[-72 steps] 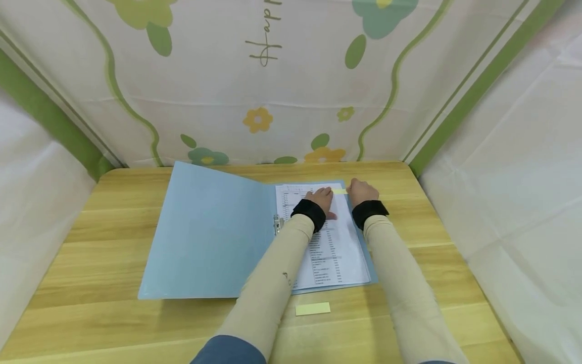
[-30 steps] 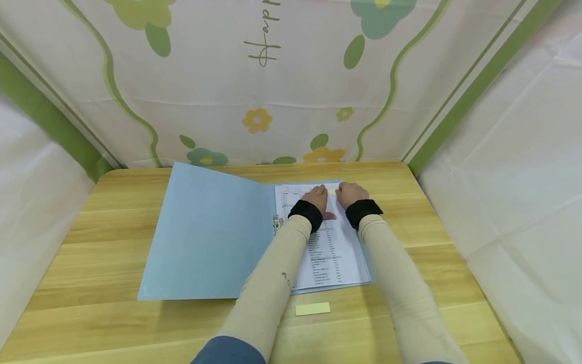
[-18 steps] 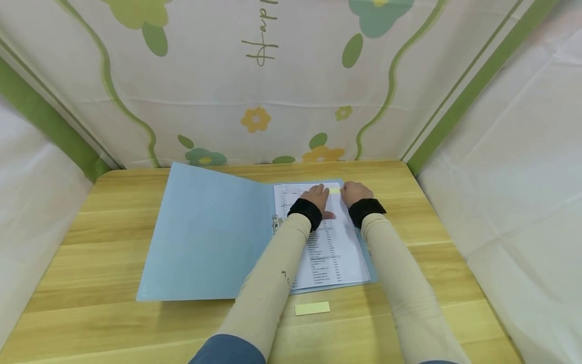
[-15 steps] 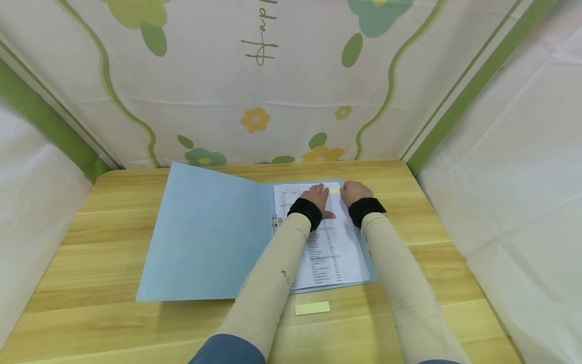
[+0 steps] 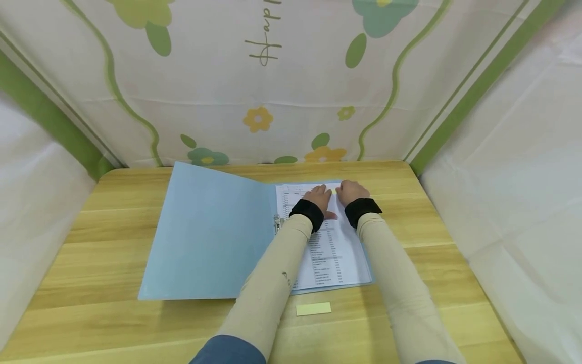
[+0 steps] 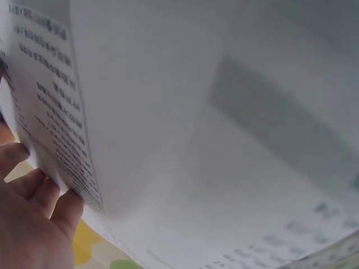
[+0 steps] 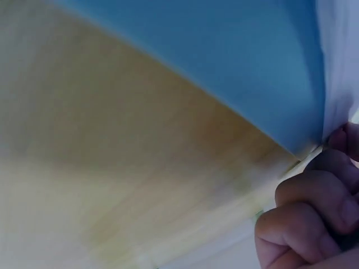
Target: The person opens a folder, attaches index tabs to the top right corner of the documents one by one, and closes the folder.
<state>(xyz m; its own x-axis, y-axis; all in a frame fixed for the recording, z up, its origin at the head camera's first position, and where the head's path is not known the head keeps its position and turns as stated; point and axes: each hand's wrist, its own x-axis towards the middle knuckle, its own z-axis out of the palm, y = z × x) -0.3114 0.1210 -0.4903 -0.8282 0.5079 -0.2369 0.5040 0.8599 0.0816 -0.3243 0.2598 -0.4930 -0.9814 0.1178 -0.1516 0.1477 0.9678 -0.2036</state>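
A blue folder [image 5: 209,237] lies open on the table, with printed sheets [image 5: 350,263] on its right side and a metal clip [image 5: 278,223] near the spine. My left hand [image 5: 318,198] rests on the upper part of the top sheet, thumb spread; its fingertips touch the paper in the left wrist view. Right of it, at the sheet's top right edge, my right hand [image 5: 353,192] has curled fingers and pinches a yellow sticky strip [image 5: 334,191] there. Only a sliver of that strip shows; the fingers hide the rest. The right wrist view shows the fingers [image 7: 308,196] curled beside the folder's corner.
Another yellow strip [image 5: 313,309] lies on the wooden table [image 5: 91,263] below the folder. The left cover of the folder is raised off the table. A white flowered cloth [image 5: 204,86] hangs behind the table's back edge, with white cloth at both sides.
My right hand has shifted left, then slightly right, then left again along the yellow strip, covering more of it now. My left hand has stayed nearly in place on the sheet.
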